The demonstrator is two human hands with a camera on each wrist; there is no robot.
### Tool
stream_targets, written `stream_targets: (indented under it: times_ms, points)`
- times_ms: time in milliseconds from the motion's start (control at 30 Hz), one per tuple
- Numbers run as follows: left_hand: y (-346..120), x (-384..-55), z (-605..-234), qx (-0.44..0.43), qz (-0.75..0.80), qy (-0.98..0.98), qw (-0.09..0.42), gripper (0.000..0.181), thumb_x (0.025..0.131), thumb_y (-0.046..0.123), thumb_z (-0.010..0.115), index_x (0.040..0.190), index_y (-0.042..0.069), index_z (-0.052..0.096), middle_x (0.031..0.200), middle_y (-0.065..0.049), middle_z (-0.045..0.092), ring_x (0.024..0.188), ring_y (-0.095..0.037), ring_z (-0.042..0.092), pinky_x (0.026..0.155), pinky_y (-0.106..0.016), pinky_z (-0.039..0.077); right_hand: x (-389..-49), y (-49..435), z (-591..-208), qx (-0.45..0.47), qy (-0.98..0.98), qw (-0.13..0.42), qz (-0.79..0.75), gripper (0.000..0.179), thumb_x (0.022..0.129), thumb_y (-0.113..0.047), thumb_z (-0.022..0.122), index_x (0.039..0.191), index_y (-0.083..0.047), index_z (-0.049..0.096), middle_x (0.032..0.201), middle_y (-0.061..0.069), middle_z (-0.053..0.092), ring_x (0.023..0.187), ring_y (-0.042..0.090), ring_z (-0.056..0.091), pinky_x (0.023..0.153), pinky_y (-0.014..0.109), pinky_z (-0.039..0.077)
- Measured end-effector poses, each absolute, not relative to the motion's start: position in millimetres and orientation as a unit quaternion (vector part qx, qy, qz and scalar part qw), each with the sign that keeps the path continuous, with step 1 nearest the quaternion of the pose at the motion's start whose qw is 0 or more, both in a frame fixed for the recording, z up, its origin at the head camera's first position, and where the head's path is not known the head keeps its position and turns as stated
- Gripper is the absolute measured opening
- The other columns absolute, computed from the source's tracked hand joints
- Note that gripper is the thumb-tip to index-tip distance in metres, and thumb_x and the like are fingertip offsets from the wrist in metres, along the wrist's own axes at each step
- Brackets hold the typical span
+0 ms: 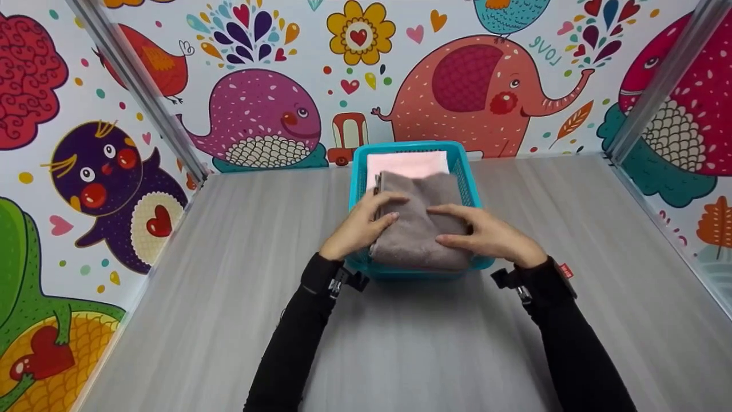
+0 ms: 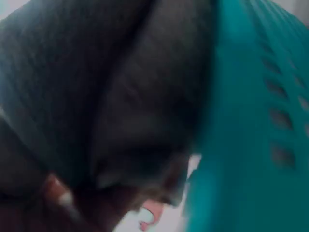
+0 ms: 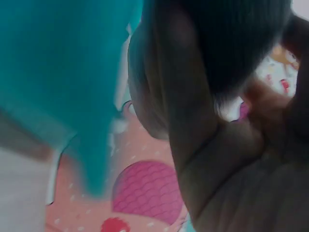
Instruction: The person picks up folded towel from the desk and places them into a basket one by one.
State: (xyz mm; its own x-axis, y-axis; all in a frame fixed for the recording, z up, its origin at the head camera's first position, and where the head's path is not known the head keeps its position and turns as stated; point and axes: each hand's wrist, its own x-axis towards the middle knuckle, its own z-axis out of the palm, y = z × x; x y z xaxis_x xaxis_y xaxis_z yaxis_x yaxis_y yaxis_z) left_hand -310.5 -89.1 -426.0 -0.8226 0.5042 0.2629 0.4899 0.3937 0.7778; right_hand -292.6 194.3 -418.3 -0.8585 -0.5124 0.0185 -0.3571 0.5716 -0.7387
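A folded grey-brown towel [image 1: 420, 246] lies over the front part of a turquoise plastic basket [image 1: 355, 171]. My left hand [image 1: 359, 226] grips its left edge, with thumb and fingers on the upper side. On the opposite edge, my right hand [image 1: 494, 233] holds the towel between thumb and fingers. Behind it in the basket lies a pale pink cloth [image 1: 409, 162]. The left wrist view is filled by dark towel folds [image 2: 140, 96] beside the perforated basket wall [image 2: 246, 121]. In the right wrist view, the right hand [image 3: 222, 164] is dark and the towel [image 3: 241, 38] partly shows. The basket's bottom is hidden.
The basket stands on a grey wood-grain table [image 1: 257, 229], near the back wall. Panels printed with cartoon animals, such as a purple whale [image 1: 263, 114] and a pink elephant [image 1: 457, 109], enclose the back and sides. Metal posts [image 1: 143, 86] mark the corners.
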Motion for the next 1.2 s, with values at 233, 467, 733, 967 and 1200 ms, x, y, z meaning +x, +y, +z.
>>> stream_targets:
  times_ms: [233,467,733,967,1200]
  points:
    - [-101.2,-319.4,-435.4,0.284,0.416,0.852,0.142,0.061,0.1,0.019,0.07,0.156,0.012,0.046,0.163,-0.012,0.04,0.155,-0.029,0.03,0.123,-0.05,0.031,-301.8,197.1,-432.4,-0.254,0.899,0.097,-0.344,0.064,0.096,-0.045,0.072,0.152,-0.019,0.054,0.152,0.016,0.054,0.128,0.036,0.053,0.106,0.061,0.047]
    - [-98.1,-320.2,-439.9,0.296,0.359,0.877,0.123,0.071,0.097,0.014,0.074,0.159,0.007,0.041,0.165,-0.021,0.031,0.15,-0.035,0.035,0.12,-0.051,0.036,-306.4,190.7,-442.2,-0.251,0.927,0.048,-0.274,0.062,0.097,-0.04,0.073,0.152,-0.017,0.055,0.123,0.017,0.068,0.101,0.028,0.051,0.075,0.038,0.043]
    - [-85.5,-316.3,-438.3,0.264,0.269,0.914,0.152,0.081,0.094,0.012,0.076,0.163,0.011,0.034,0.171,-0.025,0.013,0.159,-0.037,0.016,0.118,-0.051,0.04,-313.4,184.5,-455.3,-0.257,0.947,-0.016,-0.194,0.065,0.086,-0.041,0.084,0.144,-0.021,0.064,0.099,0.016,0.066,0.1,0.03,0.053,0.098,0.049,0.048]
    - [-77.0,-314.0,-436.7,0.207,0.167,0.963,0.047,0.09,0.084,0.028,0.088,0.16,0.023,0.041,0.174,-0.018,-0.002,0.155,-0.041,0.027,0.121,-0.056,0.032,-317.2,187.0,-458.4,-0.236,0.956,-0.047,-0.166,0.074,0.078,-0.047,0.089,0.144,-0.025,0.064,0.124,0.02,0.058,0.121,0.036,0.047,0.114,0.063,0.032]
    - [-83.7,-315.9,-438.9,0.284,0.112,0.952,-0.012,0.097,0.084,0.032,0.088,0.164,0.026,0.034,0.175,-0.007,0.015,0.162,-0.029,0.01,0.13,-0.051,0.009,-318.6,188.4,-458.1,-0.262,0.951,-0.059,-0.152,0.079,0.08,-0.049,0.086,0.149,-0.022,0.058,0.167,0.017,0.033,0.157,0.043,0.016,0.124,0.069,0.006]
